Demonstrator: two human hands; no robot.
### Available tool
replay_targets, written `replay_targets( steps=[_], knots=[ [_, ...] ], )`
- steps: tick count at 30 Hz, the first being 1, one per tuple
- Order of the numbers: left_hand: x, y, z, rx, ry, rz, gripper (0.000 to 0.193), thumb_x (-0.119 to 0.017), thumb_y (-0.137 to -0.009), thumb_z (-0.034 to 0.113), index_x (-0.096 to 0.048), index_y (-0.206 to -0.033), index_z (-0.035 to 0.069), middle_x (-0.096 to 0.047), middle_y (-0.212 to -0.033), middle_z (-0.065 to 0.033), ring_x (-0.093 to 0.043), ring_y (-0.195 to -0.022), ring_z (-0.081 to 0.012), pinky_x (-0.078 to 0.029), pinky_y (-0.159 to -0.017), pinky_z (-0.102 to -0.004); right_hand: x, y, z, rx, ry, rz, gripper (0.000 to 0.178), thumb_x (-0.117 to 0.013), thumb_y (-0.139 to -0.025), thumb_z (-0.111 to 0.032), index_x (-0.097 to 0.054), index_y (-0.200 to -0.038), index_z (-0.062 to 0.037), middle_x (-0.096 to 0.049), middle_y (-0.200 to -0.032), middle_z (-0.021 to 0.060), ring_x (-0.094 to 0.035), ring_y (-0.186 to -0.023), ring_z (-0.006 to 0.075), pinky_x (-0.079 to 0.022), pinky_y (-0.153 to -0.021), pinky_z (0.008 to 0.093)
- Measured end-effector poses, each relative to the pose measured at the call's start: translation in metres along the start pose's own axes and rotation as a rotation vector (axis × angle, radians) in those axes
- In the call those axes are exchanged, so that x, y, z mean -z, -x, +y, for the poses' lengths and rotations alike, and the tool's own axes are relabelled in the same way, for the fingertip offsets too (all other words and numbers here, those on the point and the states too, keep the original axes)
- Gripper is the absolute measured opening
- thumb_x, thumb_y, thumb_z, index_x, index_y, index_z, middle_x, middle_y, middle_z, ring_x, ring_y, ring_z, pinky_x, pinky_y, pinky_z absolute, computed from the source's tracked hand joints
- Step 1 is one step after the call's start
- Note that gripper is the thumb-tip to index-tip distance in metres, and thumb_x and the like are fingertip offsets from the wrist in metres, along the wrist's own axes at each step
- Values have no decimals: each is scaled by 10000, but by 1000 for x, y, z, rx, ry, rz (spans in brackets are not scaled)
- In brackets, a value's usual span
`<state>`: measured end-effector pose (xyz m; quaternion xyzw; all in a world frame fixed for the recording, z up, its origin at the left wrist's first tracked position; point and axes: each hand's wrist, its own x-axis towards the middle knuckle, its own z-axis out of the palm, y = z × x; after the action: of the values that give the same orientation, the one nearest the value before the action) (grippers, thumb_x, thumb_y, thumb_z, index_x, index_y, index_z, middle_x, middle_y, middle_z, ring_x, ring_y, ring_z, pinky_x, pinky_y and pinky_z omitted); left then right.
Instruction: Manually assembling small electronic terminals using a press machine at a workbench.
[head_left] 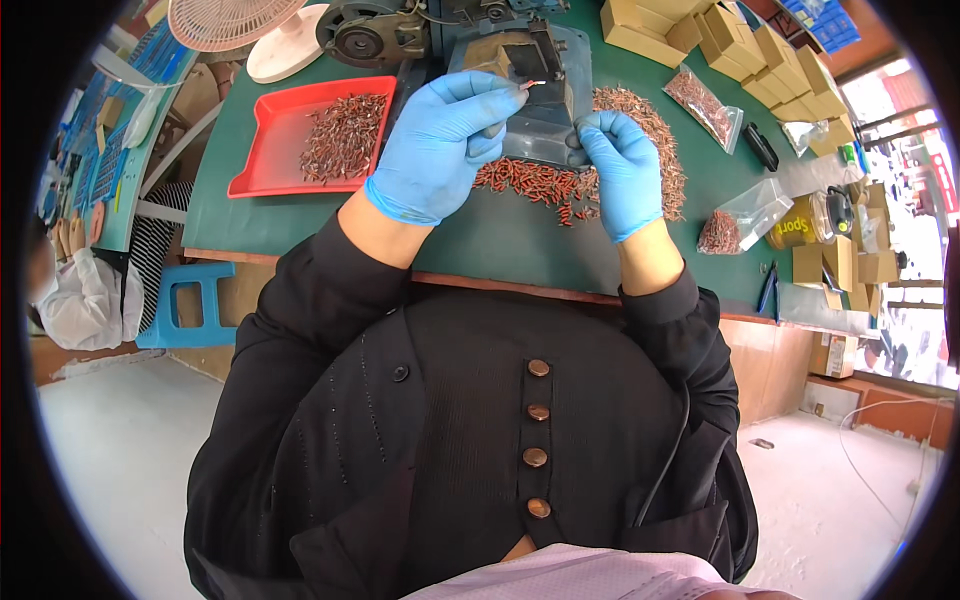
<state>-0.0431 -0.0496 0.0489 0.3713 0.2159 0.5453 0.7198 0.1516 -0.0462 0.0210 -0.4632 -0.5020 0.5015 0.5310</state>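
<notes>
Pinching a small red-tipped piece (531, 84) in the left hand (440, 140) at the grey machine (540, 90), right hand (622, 170) at three o'clock apparently gripping another, loose pieces (540, 185) on the green bench (480, 235)

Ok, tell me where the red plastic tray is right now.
In the head view the red plastic tray lies on the green table, left of the left hand in its blue glove, just below the pink fan base; small reddish-brown parts fill its right half.

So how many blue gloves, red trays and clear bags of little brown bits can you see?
Blue gloves: 2, on the left hand and the right hand
Red tray: 1
Clear bags: 2, one and another
Total: 5
</notes>
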Motion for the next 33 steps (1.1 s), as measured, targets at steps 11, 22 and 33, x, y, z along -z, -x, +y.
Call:
replay_targets(
  steps=[11,22,33],
  knots=[
    [20,72,3,260,299,-77,131,-491,-936,103,-544,-836,38,-308,-616,35,-297,-522,-63,-251,-471,-213,35,64,34,-144,166,-23,91,-557,-896,-79,-588,-945,-10,-605,-800,43,-556,-676,111,-454,-642,232],
    [59,81,-10,191,155,34,50,-578,-865,69,-591,-891,29,-422,-643,33,-335,-507,-50,-258,-448,-195,102,81,74,-279,526,19,95,-622,-818,-97,-636,-870,-18,-612,-693,31,-553,-597,93,-448,-579,226],
    [180,69,28,-136,-1836,631,204,-682,-793,190,-664,-916,28,-664,-773,-76,-613,-708,-108,-480,-661,-259,115,64,70,-113,988,-53,198,-690,-748,-140,-681,-916,-36,-670,-777,67,-616,-693,134,-499,-676,268]
  ],
)
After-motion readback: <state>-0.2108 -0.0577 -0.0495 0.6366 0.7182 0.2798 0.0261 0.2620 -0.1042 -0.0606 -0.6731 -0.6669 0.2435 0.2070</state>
